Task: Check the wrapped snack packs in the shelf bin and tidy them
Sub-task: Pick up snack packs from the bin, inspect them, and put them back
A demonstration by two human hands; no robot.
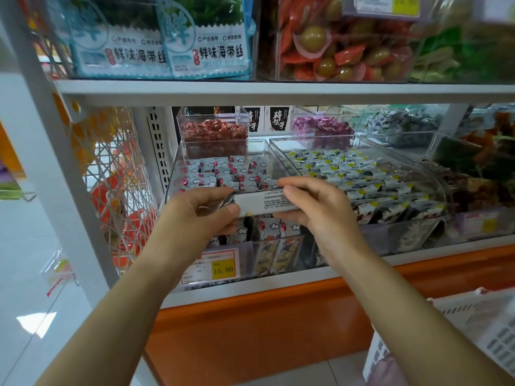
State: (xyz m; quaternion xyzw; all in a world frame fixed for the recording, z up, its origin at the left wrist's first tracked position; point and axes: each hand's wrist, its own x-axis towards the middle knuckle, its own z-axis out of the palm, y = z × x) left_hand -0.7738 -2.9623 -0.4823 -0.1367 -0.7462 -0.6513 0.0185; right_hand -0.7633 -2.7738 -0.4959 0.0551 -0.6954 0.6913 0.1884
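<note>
A long white snack pack (263, 203) with small printed text is held level in front of a clear shelf bin (178, 160). My left hand (200, 215) pinches its left end and my right hand (315, 207) grips its right end, fingers curled over the top edge. Behind it the bin holds rows of grey wrapped snack packs (223, 174) with red dots and cloud prints, standing on edge. More of these packs (274, 228) show below the held one.
A neighbouring clear bin (434, 174) to the right holds packs with yellow corners (354, 174). A yellow price tag (223, 270) hangs at the bin front. The upper shelf (278, 89) is close overhead. A white basket (473, 327) stands low right; a wire rack (117, 190) on the left.
</note>
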